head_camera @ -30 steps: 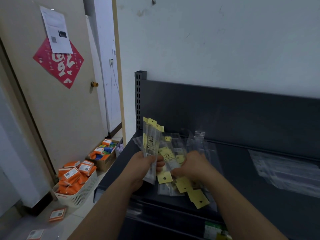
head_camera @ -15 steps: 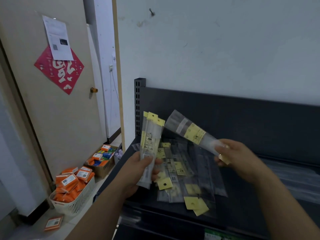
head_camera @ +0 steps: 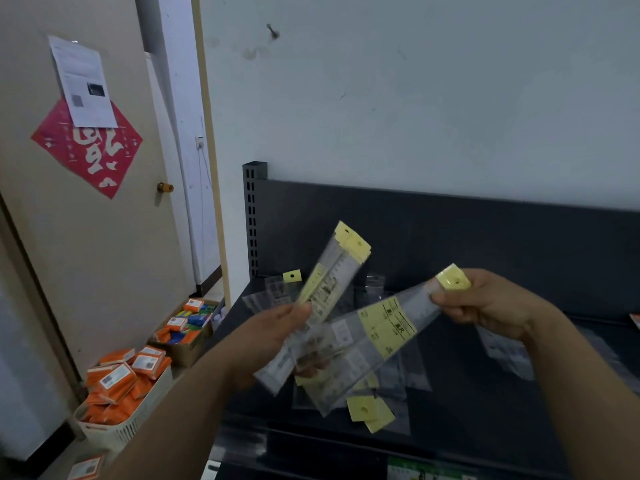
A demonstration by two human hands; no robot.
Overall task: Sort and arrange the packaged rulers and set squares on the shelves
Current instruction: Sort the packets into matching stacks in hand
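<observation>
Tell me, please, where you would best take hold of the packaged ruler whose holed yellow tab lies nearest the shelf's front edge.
Pinch its yellow hang tab, thumb on top, coming from the front of the shelf. The tab lies flat at the near end of the pile, seemingly on top and uncovered, while its clear sleeve runs back under the rest.

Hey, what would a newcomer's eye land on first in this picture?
Front and centre, the left hand grips a bundle of packaged rulers tilted up to the right, while the right hand pinches a single packaged ruler by its yellow-tabbed end. Beneath them, more yellow-tabbed packets lie scattered on the dark shelf. At far left, a red diamond poster hangs on the door above a white basket heaped with orange boxes.
</observation>
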